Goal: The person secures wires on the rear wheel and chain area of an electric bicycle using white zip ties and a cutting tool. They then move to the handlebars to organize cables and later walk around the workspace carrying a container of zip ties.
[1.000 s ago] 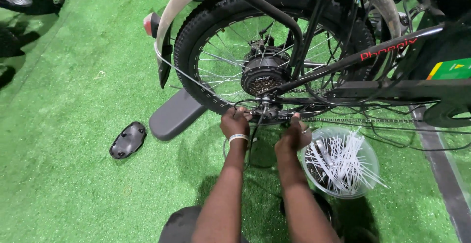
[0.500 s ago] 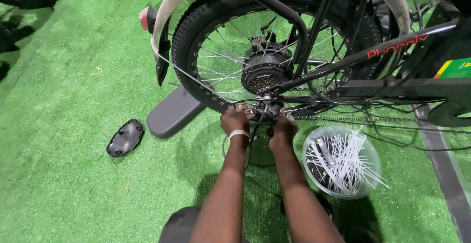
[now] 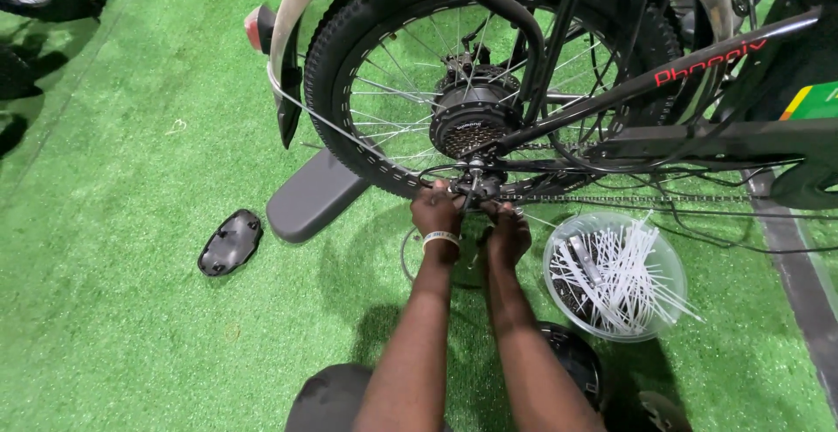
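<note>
Head view, the only one: both hands are working right at the rear axle (image 3: 476, 183) of the bike's back wheel (image 3: 489, 74), which is standing on the green turf (image 3: 131, 292). The left hand (image 3: 436, 211) is curling tight around something by the axle, and the right hand (image 3: 508, 233) is pinching just under it. Wheel's already mounted, chain (image 3: 628, 198) on. A tub of white zip ties (image 3: 615, 275) is sitting near the right hand. Can't make out what the fingers are gripping; too small and dark.
</note>
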